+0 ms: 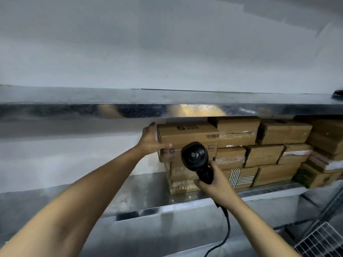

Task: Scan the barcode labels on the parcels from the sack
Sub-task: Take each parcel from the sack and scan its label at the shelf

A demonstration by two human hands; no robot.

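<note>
One handheld scanner (196, 160) is all we carry for this job, and our right hand (213, 184) has its fingers wrapped round the black handle, with the cable (225, 230) trailing down from the butt. Our left hand (151, 139) lies with straight fingers flat against the left end of the top parcel (185, 133), thumb across its front edge, pressing or steadying it rather than gripping it. That parcel sits at the top of the leftmost stack on the lower metal shelf (144, 193), close under the upper shelf (74, 110), and one printed barcode label (212, 136) shows at the right end of its front face; a second small label shows on the box just beneath, though we cannot read it. We count roughly a dozen brown cardboard parcels in view, stacked three or four high in several columns running off to the right, where more are cut by the frame edge, so the count is a floor, not a total. No sack shows anywhere in view. We judge that these shelved parcels are likely ones already scanned and put away, and that the one under our left hand is just being set in place, but nothing here proves which have been read. How many parcels are left to do, we cannot tell. One wire basket (323, 242) shows at the lower right corner.
</note>
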